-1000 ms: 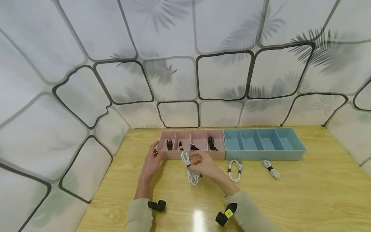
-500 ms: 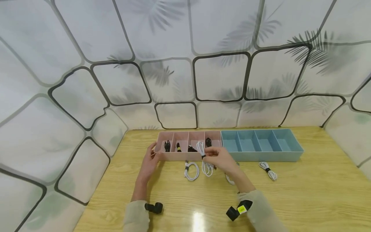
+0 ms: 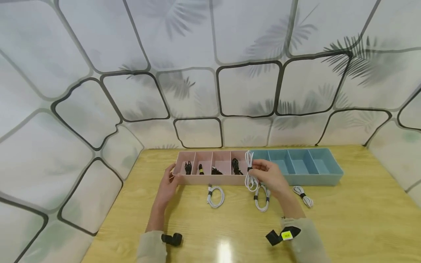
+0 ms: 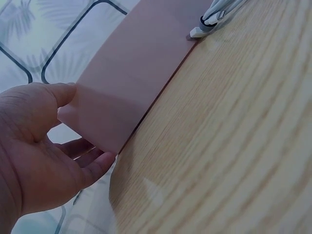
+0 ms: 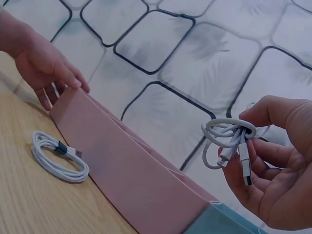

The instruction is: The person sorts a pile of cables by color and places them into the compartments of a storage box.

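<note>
My right hand [image 3: 271,179] pinches a bundled white USB cable [image 3: 250,171], held up in front of the seam between the pink and blue boxes. In the right wrist view its USB plug [image 5: 246,168] hangs below the thumb and fingers. My left hand [image 3: 167,188] holds the left end of the pink divided box [image 3: 210,179]; in the left wrist view the thumb lies at the front's upper edge and the fingers reach around the end. Black cables [image 3: 235,166] lie in the pink box's compartments, one of them with a yellow band [image 3: 201,170].
The blue divided box [image 3: 312,179] abuts the pink one on the right. Coiled white cables lie on the wooden table [image 3: 197,226]: a round coil [image 3: 216,197] at left, a loop [image 3: 262,204] below the held cable, and a bundle [image 3: 303,197] at right. A patterned backdrop [image 3: 197,95] stands behind.
My right hand has carried the white cable rightward and up, from before the pink box's middle to the seam with the blue box. The round coil has come into sight. My left hand stays put.
</note>
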The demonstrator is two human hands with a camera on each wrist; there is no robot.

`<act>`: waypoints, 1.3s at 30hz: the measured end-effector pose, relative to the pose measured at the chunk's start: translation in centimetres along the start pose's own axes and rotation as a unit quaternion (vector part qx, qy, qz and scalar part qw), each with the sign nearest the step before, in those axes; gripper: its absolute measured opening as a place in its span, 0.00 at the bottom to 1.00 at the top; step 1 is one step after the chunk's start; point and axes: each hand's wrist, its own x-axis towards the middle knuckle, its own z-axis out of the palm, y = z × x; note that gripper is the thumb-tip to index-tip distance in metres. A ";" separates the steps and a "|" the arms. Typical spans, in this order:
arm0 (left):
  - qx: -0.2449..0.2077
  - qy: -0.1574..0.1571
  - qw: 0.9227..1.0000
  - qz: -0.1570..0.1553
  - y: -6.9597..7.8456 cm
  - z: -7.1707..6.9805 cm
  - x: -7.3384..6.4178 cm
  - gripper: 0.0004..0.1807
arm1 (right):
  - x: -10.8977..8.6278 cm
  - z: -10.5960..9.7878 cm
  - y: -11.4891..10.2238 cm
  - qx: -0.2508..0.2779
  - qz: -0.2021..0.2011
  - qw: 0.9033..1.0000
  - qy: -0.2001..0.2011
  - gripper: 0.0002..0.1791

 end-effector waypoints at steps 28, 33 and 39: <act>0.012 -0.002 1.000 0.001 0.4 -0.1 -0.3 0.30 | -0.5 -5.2 1.2 0.078 0.008 0.995 0.063 0.28; 0.003 -0.007 1.000 0.001 0.7 0.1 -0.1 0.30 | -0.4 -5.7 1.5 0.084 0.006 0.994 0.064 0.31; -0.003 -0.009 1.000 -0.002 0.6 0.1 0.0 0.30 | -0.2 -5.9 2.0 0.102 0.006 0.992 0.071 0.33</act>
